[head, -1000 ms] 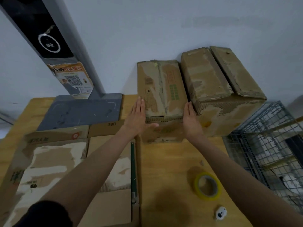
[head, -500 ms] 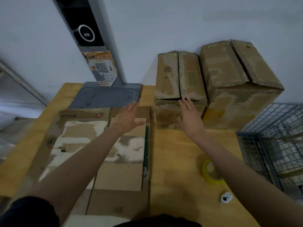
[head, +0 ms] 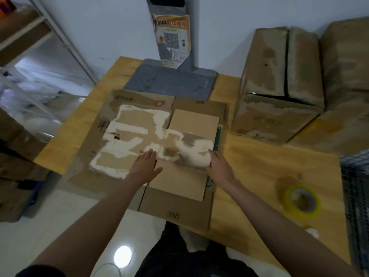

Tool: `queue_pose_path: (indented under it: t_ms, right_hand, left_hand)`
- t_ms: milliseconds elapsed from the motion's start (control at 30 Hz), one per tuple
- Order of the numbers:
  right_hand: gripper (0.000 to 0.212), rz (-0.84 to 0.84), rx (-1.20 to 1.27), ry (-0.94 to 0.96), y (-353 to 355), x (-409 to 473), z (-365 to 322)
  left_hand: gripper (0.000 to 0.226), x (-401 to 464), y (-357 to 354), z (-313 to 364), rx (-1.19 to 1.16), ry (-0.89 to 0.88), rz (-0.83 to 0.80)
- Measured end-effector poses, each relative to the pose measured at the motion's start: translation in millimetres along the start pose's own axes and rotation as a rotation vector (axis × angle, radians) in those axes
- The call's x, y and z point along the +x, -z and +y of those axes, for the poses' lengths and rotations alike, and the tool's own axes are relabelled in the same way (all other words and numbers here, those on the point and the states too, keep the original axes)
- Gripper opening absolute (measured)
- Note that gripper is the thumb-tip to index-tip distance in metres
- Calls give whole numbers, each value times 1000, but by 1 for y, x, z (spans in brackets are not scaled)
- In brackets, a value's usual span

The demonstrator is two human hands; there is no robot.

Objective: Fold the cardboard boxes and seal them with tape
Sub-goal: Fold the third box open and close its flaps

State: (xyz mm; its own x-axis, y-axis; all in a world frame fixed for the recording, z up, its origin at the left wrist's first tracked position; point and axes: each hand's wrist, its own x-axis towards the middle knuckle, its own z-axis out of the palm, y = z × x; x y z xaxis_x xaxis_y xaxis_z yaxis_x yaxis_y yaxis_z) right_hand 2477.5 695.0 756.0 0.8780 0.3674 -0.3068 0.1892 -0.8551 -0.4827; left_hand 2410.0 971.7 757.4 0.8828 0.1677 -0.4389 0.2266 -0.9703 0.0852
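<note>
A stack of flattened cardboard boxes (head: 185, 124) with torn white patches lies on the wooden table (head: 259, 162); the bottom one is marked 38B. My left hand (head: 144, 166) lies flat with straight fingers on the top sheet, left of its middle. My right hand (head: 219, 166) reaches over the sheet's right edge with its fingers extended; whether it touches is unclear. Two folded boxes stand at the back right, the nearer folded box (head: 279, 86) with a gap between its top flaps and the second folded box (head: 347, 76) beside it. A yellow tape roll (head: 302, 200) lies flat to the right.
A grey scale-like device (head: 171, 80) with an upright post stands at the back by the wall. A wire basket (head: 357, 186) borders the table's right edge. Metal shelving (head: 40, 37) and more cardboard fill the left. A small white object (head: 312, 231) lies below the tape.
Both hands have left the folded box at the back and come down and left onto the flattened stack. The view has swung left and downward.
</note>
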Motion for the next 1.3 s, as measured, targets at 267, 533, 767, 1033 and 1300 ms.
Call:
queue_pose_path:
  t_ms: [267, 533, 767, 1033, 1300]
  right_hand:
    - [63, -120, 111, -323, -72, 11, -9]
    - [57, 36, 576, -750, -90, 22, -6]
    - [25, 114, 727, -737, -88, 14, -17]
    - [27, 263, 816, -752, -61, 19, -13]
    - [43, 80, 1142, -847, -71, -13, -12]
  left_hand:
    - [90, 8, -43, -49, -96, -44, -184]
    - [107, 9, -59, -68, -148, -145, -136]
    - [114, 4, -62, -100, -74, -284, -89]
    - [81, 16, -28, -125, 11, -429, 83]
    - [89, 45, 7, -120, 158, -449, -188]
